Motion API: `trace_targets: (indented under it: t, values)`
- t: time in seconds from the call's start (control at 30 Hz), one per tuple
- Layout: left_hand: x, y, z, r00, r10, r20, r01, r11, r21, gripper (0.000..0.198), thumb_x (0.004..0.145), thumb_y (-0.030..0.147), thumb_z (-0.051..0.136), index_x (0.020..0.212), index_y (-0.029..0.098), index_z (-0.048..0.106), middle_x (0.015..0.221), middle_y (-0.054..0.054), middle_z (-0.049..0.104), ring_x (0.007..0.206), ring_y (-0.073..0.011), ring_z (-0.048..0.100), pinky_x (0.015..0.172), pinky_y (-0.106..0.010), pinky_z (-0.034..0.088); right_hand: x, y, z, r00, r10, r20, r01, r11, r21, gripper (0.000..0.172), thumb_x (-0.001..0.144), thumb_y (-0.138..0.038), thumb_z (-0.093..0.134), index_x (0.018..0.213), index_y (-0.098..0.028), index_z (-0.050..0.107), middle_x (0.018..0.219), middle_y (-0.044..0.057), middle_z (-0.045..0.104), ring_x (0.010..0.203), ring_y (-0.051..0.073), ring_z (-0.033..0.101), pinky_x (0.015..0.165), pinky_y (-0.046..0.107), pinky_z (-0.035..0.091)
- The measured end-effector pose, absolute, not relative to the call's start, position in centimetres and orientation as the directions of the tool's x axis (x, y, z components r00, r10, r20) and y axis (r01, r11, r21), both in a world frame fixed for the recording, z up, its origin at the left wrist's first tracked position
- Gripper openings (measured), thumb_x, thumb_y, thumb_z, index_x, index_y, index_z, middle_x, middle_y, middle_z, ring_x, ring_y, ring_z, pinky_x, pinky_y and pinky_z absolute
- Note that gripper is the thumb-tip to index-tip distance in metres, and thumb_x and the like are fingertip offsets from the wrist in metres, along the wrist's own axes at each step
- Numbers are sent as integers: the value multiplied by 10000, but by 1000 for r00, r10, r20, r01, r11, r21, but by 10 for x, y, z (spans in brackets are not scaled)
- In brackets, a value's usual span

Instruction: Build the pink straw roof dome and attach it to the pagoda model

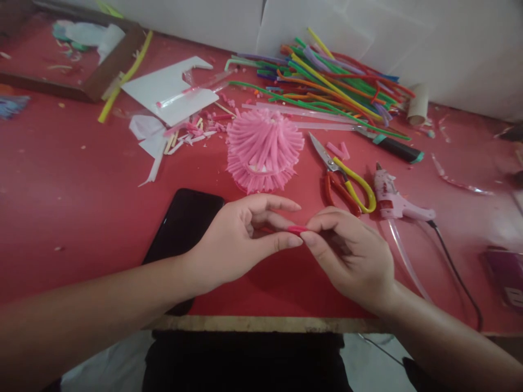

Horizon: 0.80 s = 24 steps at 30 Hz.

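Note:
Between both hands is a small dark pink piece [297,230], possibly a bit of pipe cleaner; its exact kind I cannot make out. My left hand [249,231] pinches its left end between thumb and fingers, the index finger stretched above. On the other end, the thumb and index finger of my right hand [353,253] are closed. Just beyond my hands stands a pink craft piece [265,147] made of many fuzzy pipe-cleaner strips in two tiers. A black phone [180,223] lies partly under my left wrist.
Scissors [339,177] with red and yellow handles lie right of the craft piece, near a pink glue gun [394,198] with its cord. Behind are a cutter knife [398,148], a heap of colourful pipe cleaners [335,81] and white card [163,90]. A wooden frame [92,84] is at far left.

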<state>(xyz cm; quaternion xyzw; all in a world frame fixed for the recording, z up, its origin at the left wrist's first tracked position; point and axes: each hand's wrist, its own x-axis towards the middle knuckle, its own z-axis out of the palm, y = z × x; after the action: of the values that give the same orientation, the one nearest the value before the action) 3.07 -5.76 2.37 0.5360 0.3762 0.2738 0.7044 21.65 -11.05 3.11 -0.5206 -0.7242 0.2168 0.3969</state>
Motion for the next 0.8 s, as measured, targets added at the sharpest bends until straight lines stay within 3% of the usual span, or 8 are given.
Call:
trace_targets:
  t: [0.17, 0.4, 0.53, 0.7, 0.8]
  values:
    - [31, -60, 22, 606, 781, -152, -31, 214, 976, 255, 794, 215, 787, 998, 179, 638, 865, -1, 743, 862, -132, 724, 796, -213, 567, 220, -110, 36, -175, 939, 297, 514, 345, -786, 103, 903, -147, 588, 823, -204, 616, 712, -2, 620, 616, 114, 581, 541, 238, 474]
    - [32, -61, 23, 620, 770, -151, -53, 233, 971, 207, 784, 186, 777, 921, 173, 622, 819, 10, 698, 793, -110, 694, 743, -199, 557, 220, -113, 34, -130, 978, 161, 396, 200, -896, 147, 919, -201, 585, 773, -191, 584, 683, -16, 572, 552, 88, 516, 486, 215, 433]
    - [32, -60, 24, 590, 782, -202, -94, 315, 944, 222, 762, 188, 796, 908, 173, 630, 752, 32, 671, 701, -90, 664, 698, -193, 540, 218, -114, 34, -128, 968, 217, 403, 250, -880, 114, 909, -177, 586, 797, -195, 595, 694, -8, 584, 563, 100, 532, 491, 230, 446]
    - [32, -57, 21, 626, 731, -272, -188, 480, 857, 245, 750, 166, 811, 927, 176, 641, 702, 54, 661, 651, -61, 638, 681, -169, 517, 218, -114, 36, -199, 913, 355, 529, 405, -746, 91, 879, -130, 618, 827, -203, 614, 686, 3, 620, 604, 121, 592, 523, 244, 478]
    - [32, -55, 20, 659, 679, -324, -173, 556, 813, 282, 727, 179, 829, 941, 173, 646, 678, 54, 661, 629, -64, 632, 659, -171, 508, 223, -111, 34, -232, 907, 350, 473, 420, -774, 86, 860, -162, 693, 826, -212, 632, 715, 0, 648, 638, 123, 616, 564, 249, 512]
